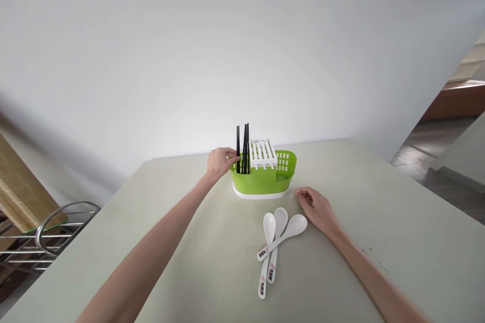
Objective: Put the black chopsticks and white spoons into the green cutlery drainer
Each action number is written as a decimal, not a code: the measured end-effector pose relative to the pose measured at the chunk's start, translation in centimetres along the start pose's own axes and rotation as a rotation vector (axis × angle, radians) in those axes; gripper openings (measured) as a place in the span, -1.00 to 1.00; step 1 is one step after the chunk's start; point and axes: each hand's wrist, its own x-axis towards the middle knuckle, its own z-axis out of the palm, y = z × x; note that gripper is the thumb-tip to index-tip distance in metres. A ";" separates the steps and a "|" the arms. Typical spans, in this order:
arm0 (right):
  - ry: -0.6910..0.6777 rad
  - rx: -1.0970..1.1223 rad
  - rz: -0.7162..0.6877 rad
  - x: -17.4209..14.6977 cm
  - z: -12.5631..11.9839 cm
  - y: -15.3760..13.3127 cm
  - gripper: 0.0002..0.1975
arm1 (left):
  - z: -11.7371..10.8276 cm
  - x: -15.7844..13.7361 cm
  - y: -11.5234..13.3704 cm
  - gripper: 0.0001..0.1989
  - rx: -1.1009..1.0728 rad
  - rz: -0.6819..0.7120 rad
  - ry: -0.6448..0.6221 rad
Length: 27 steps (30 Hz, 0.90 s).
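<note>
There is one view, from the camera on my head, looking forward and down over the worktop [189, 262] from its near edge. It faces a pale wall straight ahead, which fills the whole upper half. My two forearms run in from the bottom corners and meet toward the middle, so the view sits just behind and above them. The caddy [263, 177] stands near the centre, about an arm's reach off, close to the worktop's far edge; the spoons [276, 239] lie nearer, below it. The edges bend outward: a metal rack [45, 242] shows low on the left, floor far right.
</note>
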 end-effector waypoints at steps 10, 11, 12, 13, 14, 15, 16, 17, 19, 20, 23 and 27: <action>0.012 0.001 -0.030 0.2 0.1 0.3 -0.75 | -0.7 -2.7 -0.8 -0.73 -0.169 0.040 0.342; 0.010 -0.005 -0.030 0.2 0.0 0.4 -0.75 | -0.9 -3.6 -1.2 -0.71 -0.199 0.008 0.385; 0.005 -0.009 -0.029 0.2 0.0 0.5 -0.74 | -1.0 -4.7 -1.6 -0.71 -0.218 -0.030 0.424; 0.000 -0.013 -0.027 0.2 0.0 0.5 -0.74 | -1.0 -5.8 -2.1 -0.70 -0.226 -0.069 0.450; -0.002 -0.016 -0.026 0.2 -0.1 0.6 -0.74 | -1.0 -7.1 -2.5 -0.69 -0.228 -0.104 0.461; -0.003 -0.018 -0.026 0.2 -0.1 0.6 -0.74 | -0.9 -8.3 -2.8 -0.69 -0.227 -0.130 0.445; -0.003 -0.017 -0.028 0.1 -0.1 0.6 -0.75 | -0.8 -9.6 -3.1 -0.69 -0.225 -0.139 0.399; 0.000 -0.013 -0.029 0.1 -0.1 0.6 -0.75 | -0.5 -10.9 -3.2 -0.69 -0.223 -0.133 0.326; 0.002 -0.006 -0.028 0.1 -0.2 0.6 -0.76 | 0.3 -13.1 -3.0 -0.69 -0.209 -0.083 0.130; 0.001 -0.003 -0.028 0.1 -0.2 0.6 -0.76 | 0.8 -14.0 -2.7 -0.70 -0.195 -0.049 0.023; 0.003 0.001 -0.025 0.2 -0.2 0.6 -0.77 | 2.6 -16.2 -0.9 -0.74 -0.125 0.079 -0.222; 0.012 -0.002 -0.008 0.3 -0.3 0.4 -0.77 | 5.1 -17.5 2.7 -0.81 0.003 0.310 -0.356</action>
